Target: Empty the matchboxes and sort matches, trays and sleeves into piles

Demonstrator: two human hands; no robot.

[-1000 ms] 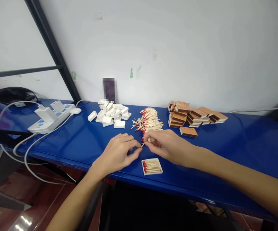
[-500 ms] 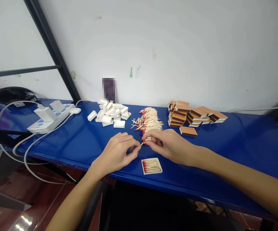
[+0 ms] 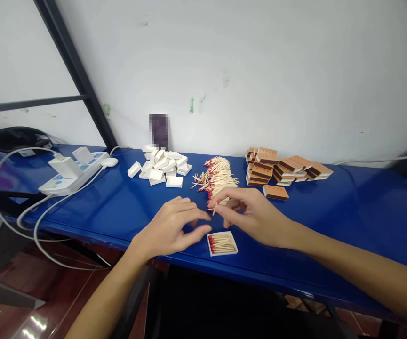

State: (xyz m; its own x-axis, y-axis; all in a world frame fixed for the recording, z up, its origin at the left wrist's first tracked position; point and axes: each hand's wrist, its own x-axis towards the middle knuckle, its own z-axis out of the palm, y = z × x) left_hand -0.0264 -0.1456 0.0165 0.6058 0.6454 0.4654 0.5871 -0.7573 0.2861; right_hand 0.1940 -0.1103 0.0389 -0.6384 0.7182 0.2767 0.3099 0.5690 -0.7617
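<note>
Red-tipped matches lie in a long pile on the blue table. At the near end of the pile, my right hand pinches a match between thumb and forefinger. My left hand is held just to the left, thumb and forefinger apart, with nothing between them. Below the two hands sits an open white tray, in which several matches lie side by side, red heads to the left.
White boxes are heaped at the back left, orange-brown matchbox sleeves at the back right. One sleeve lies nearer. A power strip with cables and a black object are at the far left.
My left thumb and forefinger have parted and let go of the match's end. My right hand keeps the match, which now points more downward.
</note>
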